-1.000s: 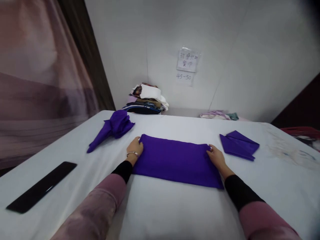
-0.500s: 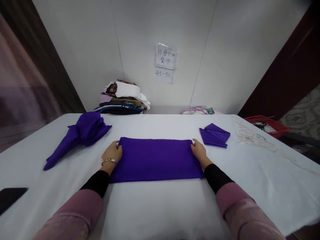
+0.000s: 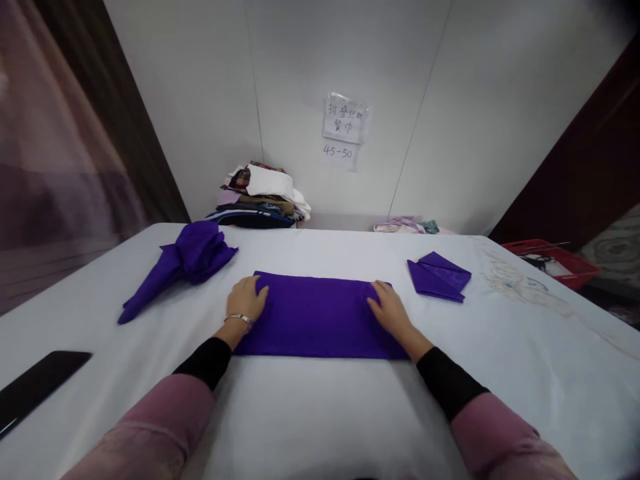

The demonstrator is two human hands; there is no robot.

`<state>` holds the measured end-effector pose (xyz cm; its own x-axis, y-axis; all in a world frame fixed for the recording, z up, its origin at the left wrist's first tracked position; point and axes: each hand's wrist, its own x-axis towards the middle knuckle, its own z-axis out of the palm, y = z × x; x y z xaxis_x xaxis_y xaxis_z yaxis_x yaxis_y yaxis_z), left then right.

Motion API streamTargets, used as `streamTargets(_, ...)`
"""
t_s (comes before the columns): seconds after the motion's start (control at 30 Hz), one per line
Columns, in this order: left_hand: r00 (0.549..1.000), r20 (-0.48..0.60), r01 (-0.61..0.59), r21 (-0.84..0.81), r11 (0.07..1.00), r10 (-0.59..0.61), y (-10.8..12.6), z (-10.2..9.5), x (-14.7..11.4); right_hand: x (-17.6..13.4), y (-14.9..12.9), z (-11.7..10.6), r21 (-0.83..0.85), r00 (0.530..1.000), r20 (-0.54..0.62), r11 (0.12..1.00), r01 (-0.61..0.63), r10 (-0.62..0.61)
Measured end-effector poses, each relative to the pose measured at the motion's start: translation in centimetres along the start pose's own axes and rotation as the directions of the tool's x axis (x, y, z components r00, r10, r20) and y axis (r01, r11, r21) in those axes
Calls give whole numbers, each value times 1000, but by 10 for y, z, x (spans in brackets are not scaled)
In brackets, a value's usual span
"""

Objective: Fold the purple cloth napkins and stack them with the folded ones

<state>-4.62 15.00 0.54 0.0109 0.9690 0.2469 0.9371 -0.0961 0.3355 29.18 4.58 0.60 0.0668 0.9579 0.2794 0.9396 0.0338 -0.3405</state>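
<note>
White table [image 3: 320, 407], pale wall [image 3: 295, 87] behind. One purple cloth [image 3: 315, 320], flat at table's middle. Left hand [image 3: 247, 299], right hand [image 3: 391, 312]: on its opposite ends, fingers loosely curved; whether pinching, cannot tell. Best handling: light, even pressure, edges square.

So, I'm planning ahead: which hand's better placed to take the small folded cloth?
Likely the right hand: it's nearer the small folded cloth; the left hand rests at the opposite end of the flat cloth.
</note>
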Motion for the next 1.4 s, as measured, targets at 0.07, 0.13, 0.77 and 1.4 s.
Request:
streamTargets(0.07, 981, 28, -191, -32, 981, 192, 19, 3, -24, -15, -39, 9, 129, 986, 83, 983, 132, -144)
streamTargets(0.13, 935, 121, -328, -73, 942, 334, 36, 10, -51, -29, -78, 21, 214, 945, 202, 953, 216, -259)
streamTargets(0.77, 876, 354, -364, 40, 931, 328, 46, 26, -87, -112, 15, -1, -168, 949, 305, 985, -30, 81)
streamTargets(1.4, 913, 339, -297, 176, 939, 225, 48, 18, -14, 22, -93, 47, 15, 941, 319, 993, 117, -116)
